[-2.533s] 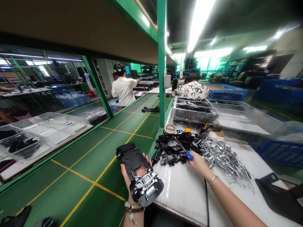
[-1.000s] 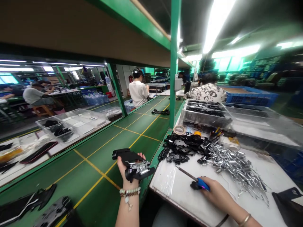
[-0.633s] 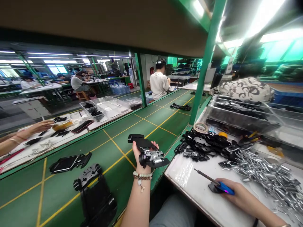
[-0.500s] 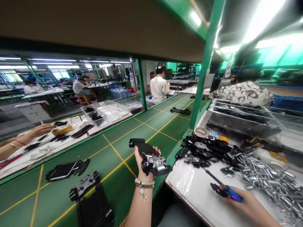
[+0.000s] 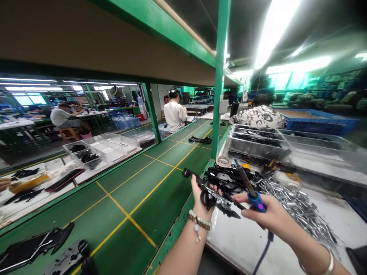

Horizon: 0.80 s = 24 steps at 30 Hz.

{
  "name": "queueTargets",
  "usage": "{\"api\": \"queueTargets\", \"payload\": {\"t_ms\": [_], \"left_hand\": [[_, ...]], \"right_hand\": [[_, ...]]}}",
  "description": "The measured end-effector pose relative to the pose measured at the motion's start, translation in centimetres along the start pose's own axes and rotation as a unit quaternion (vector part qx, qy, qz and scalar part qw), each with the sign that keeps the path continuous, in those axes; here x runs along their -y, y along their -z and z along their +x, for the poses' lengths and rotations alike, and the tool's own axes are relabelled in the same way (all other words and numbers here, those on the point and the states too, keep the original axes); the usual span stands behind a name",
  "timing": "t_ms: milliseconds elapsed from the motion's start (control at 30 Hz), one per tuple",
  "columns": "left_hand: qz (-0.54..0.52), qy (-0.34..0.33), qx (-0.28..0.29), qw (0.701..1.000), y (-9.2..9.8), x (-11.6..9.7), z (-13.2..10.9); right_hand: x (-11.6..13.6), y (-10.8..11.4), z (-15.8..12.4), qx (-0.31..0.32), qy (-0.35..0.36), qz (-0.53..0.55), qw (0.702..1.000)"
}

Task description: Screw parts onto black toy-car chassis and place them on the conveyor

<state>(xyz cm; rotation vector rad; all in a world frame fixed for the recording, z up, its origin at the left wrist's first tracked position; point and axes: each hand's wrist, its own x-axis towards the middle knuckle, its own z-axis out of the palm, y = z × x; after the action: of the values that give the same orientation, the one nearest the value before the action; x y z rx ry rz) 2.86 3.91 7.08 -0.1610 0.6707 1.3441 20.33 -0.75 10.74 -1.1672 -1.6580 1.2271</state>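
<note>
My left hand grips a black toy-car chassis with a silver metal part on it, held edge-on above the bench's front edge. My right hand is closed round a blue-handled corded tool, its shaft pointing up and away. The right hand's forefinger reaches toward the chassis. Just beyond both hands lies a heap of black plastic parts, and to its right a pile of silver metal pieces.
A green conveyor belt with yellow lines runs on my left, carrying black chassis near me and one far off. Clear trays stand behind the parts. A green post rises at the bench edge. Other people sit further along.
My left hand brought the chassis rightward from over the belt to the bench edge. My right hand lifted the tool off the bench and came up beside the chassis. The view swung right.
</note>
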Motion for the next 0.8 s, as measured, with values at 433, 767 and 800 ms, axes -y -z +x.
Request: {"api": "queueTargets", "payload": {"t_ms": [433,767,800], "left_hand": [[0.009,0.021,0.003,1.000,-0.5,1.6,1.0],[0.004,0.029,0.034,0.999,-0.6,1.9,0.9],[0.003,0.029,0.037,0.999,-0.6,2.0,0.9]], "right_hand": [[-0.2,0.1,-0.3,0.002,-0.012,-0.032,0.999],[-0.1,0.1,-0.6,0.034,0.034,-0.053,0.997],[-0.2,0.1,-0.6,0.037,0.034,-0.052,0.997]]}}
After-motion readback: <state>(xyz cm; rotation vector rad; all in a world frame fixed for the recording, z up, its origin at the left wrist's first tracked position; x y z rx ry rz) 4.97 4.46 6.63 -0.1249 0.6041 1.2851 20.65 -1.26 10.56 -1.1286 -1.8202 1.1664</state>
